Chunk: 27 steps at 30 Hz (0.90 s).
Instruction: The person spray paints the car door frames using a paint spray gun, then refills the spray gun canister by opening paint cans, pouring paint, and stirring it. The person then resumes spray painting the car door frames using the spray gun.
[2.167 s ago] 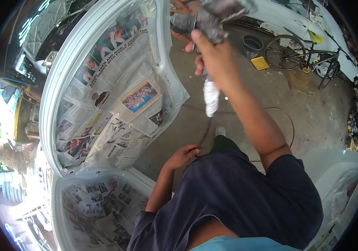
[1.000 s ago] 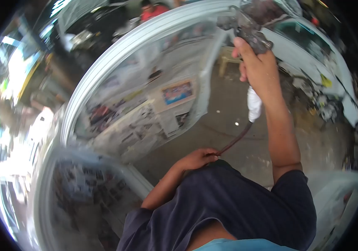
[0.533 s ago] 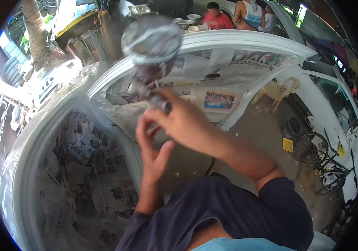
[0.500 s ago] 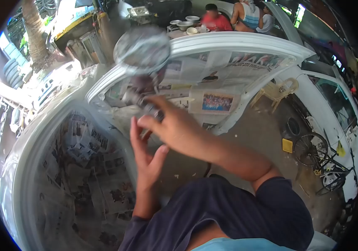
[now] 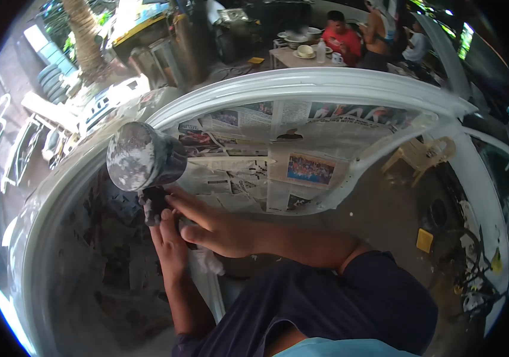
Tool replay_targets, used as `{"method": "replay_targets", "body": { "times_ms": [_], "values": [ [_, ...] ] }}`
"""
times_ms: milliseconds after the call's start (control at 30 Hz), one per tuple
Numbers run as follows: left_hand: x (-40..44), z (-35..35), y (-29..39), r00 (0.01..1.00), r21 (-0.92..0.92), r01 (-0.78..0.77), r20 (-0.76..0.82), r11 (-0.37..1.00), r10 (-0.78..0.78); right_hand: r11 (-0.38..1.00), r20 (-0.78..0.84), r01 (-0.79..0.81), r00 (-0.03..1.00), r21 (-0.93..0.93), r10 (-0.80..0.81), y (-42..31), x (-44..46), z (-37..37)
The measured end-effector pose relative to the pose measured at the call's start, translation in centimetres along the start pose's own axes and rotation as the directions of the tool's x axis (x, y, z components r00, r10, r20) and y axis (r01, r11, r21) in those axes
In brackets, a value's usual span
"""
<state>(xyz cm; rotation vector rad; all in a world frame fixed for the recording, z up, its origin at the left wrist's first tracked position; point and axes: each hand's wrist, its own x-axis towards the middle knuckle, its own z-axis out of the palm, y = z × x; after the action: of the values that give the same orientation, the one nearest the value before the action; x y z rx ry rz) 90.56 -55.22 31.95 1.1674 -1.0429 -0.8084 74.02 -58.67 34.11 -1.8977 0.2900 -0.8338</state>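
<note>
A spray gun point(image 5: 152, 202) with a large, paint-smeared cup point(image 5: 147, 156) is at the left centre, in front of a car body's door opening. My right hand point(image 5: 216, 231) is closed on the gun, its fingers partly hidden. From below, my left hand point(image 5: 172, 250) has its fingertips on the gun's dark body, close beside my right fingers. White wrapping point(image 5: 208, 260) shows beneath my right hand. Newspaper point(image 5: 236, 172) covers the inside of the open white door point(image 5: 326, 80) beyond the hands.
Behind the door, a person in red point(image 5: 342, 41) sits at a table point(image 5: 287, 58) with dishes, near other people. A plastic chair point(image 5: 418, 160), a yellow object point(image 5: 425, 240) and a bicycle point(image 5: 472, 262) stand at the right. The car frame point(image 5: 49, 232) curves along the left.
The gun and both hands have moved left and down. My left fingers have come up against the gun's body. The view has shifted, showing more of the table and people.
</note>
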Motion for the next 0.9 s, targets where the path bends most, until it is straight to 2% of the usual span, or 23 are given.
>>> {"method": "replay_targets", "body": {
  "times_ms": [33,67,100,133,167,200,233,300,367,433,500,533,600,633,700,733,800,867,900],
  "values": [
    [-0.3,1.1,1.0,0.999,0.007,0.002,-0.037,1.000,-0.002,0.997,-0.080,0.016,0.997,-0.072,-0.022,0.4,-1.6,-0.4],
    [-0.5,2.0,2.1,1.000,-0.125,-0.012,-0.013,0.992,0.011,0.990,-0.152,0.028,0.987,-0.142,-0.050,1.2,-3.2,-0.7],
    [-0.7,2.5,3.1,1.000,-0.254,-0.028,-0.002,0.967,0.029,0.979,-0.191,0.122,0.969,-0.166,-0.153,5.0,-5.1,-0.8],
    [-0.8,2.9,4.1,0.998,-0.244,-0.036,-0.060,0.969,0.022,0.984,-0.172,0.072,0.980,-0.166,-0.100,7.5,-7.1,-1.2],
    [-1.0,3.1,5.1,0.998,-0.202,-0.040,-0.054,0.979,0.030,0.985,-0.142,0.021,0.989,-0.172,-0.046,9.8,-9.2,-2.1],
    [-1.2,3.3,5.9,0.998,-0.162,-0.042,-0.054,0.986,0.033,0.977,-0.140,-0.149,0.982,-0.154,0.127,12.3,-11.6,-2.7],
    [-1.3,3.2,6.8,0.992,-0.159,-0.042,-0.124,0.986,0.022,0.937,-0.137,-0.316,0.945,-0.146,0.297,15.0,-14.2,-3.2],
    [-1.2,3.0,8.5,0.994,-0.027,-0.077,-0.078,0.997,0.074,0.848,-0.187,-0.507,0.857,-0.153,0.479,21.0,-19.8,-4.1],
    [-1.4,3.2,9.9,0.991,-0.027,-0.081,-0.105,0.996,0.078,0.742,-0.232,-0.665,0.737,-0.081,0.635,25.2,-25.8,-4.6],
    [-1.0,3.7,10.6,0.992,-0.032,-0.085,-0.101,0.996,0.081,0.650,-0.197,-0.732,0.681,-0.203,0.705,30.2,-32.2,-5.2],
    [-0.7,4.0,10.7,0.995,-0.019,-0.082,-0.056,0.996,0.081,0.509,-0.139,-0.833,0.543,-0.219,0.829,30.5,-36.7,-6.0],
    [-0.5,4.3,10.5,0.994,-0.019,-0.080,-0.072,0.997,0.078,0.508,-0.127,-0.830,0.543,-0.230,0.830,30.7,-37.9,-6.2],
    [0.1,4.7,10.0,0.995,-0.069,-0.102,0.007,0.992,0.103,0.435,-0.135,-0.851,0.487,-0.294,0.863,31.1,-39.1,-6.7],
    [0.7,4.3,9.6,0.997,-0.153,-0.050,0.052,0.987,0.058,0.433,-0.128,-0.850,0.486,-0.301,0.864,31.3,-39.3,-6.9],
    [2.0,3.6,8.6,0.997,-0.155,-0.034,0.059,0.987,0.043,0.319,-0.203,-0.908,0.378,-0.270,0.903,31.3,-39.4,-7.3],
    [2.8,3.3,8.1,0.997,-0.155,-0.022,0.073,0.988,0.034,0.315,-0.202,-0.909,0.374,-0.272,0.905,31.9,-39.8,-7.4],
    [4.4,2.4,6.9,0.998,-0.142,-0.032,0.044,0.989,0.039,0.388,-0.312,-0.901,0.431,-0.193,0.846,32.5,-39.8,-7.2],
    [6.5,0.8,5.0,0.997,-0.162,-0.033,-0.075,0.986,0.021,0.328,-0.315,-0.922,0.379,-0.206,0.870,32.6,-39.4,-7.4],
    [7.7,-0.2,4.2,0.998,-0.166,-0.025,-0.068,0.986,0.014,0.275,-0.317,-0.936,0.335,-0.221,0.887,32.5,-38.8,-7.2]
  ]
}}
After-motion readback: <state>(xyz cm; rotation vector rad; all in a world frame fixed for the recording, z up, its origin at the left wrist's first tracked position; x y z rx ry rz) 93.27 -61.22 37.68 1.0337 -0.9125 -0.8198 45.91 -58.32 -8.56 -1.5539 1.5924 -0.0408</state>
